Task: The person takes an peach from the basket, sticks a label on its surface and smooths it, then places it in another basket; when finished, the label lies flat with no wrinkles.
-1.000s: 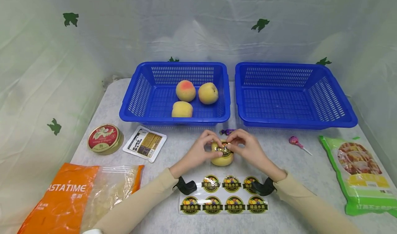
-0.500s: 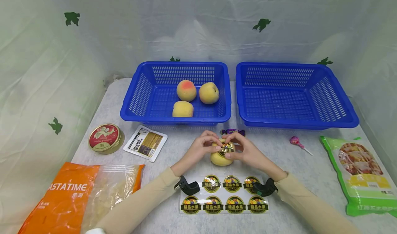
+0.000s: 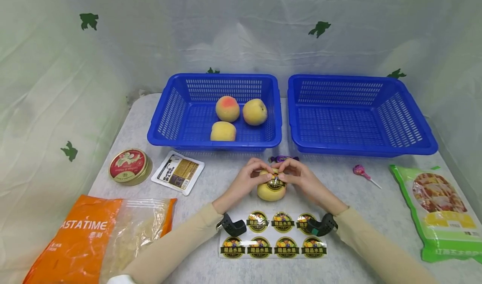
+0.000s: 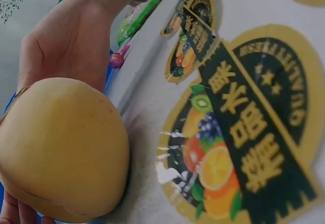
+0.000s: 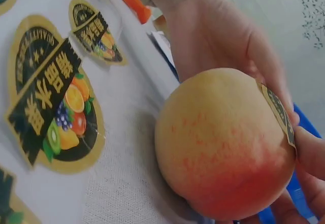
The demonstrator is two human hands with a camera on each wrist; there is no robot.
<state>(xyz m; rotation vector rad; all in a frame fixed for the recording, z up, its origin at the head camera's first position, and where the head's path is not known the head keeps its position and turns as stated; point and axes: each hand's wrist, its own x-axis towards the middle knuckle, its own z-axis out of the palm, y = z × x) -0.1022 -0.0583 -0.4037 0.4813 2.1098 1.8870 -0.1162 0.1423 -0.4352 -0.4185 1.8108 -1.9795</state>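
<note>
My left hand (image 3: 248, 179) and right hand (image 3: 303, 181) grip a yellow peach (image 3: 270, 194) from both sides on the table, thumbs and fingertips meeting near its top. A round black-and-gold fruit sticker (image 3: 276, 182) lies against the peach's upper face, with a thumb at either edge. In the right wrist view, the peach (image 5: 223, 142) shows a red blush, and the sticker (image 5: 278, 109) appears edge-on beside a thumb. Nearer the body lies a clear sheet (image 3: 271, 233) bearing several matching stickers. The left wrist view shows the peach's plain yellow side (image 4: 66, 148).
Behind the hands stand a left blue basket (image 3: 214, 144) holding three peaches and a right blue basket (image 3: 361, 150). A wrapped candy (image 3: 283, 159) lies just beyond the fingers. Around them are a tin (image 3: 129, 167), white packet (image 3: 178, 172), orange bag (image 3: 75, 238), lollipop (image 3: 361, 172) and green bag (image 3: 440, 213).
The sticker, bunched between the fingertips earlier, now lies flatter on the peach with its print readable. The right thumb has moved up to the sticker's upper edge; both hands stay at the peach.
</note>
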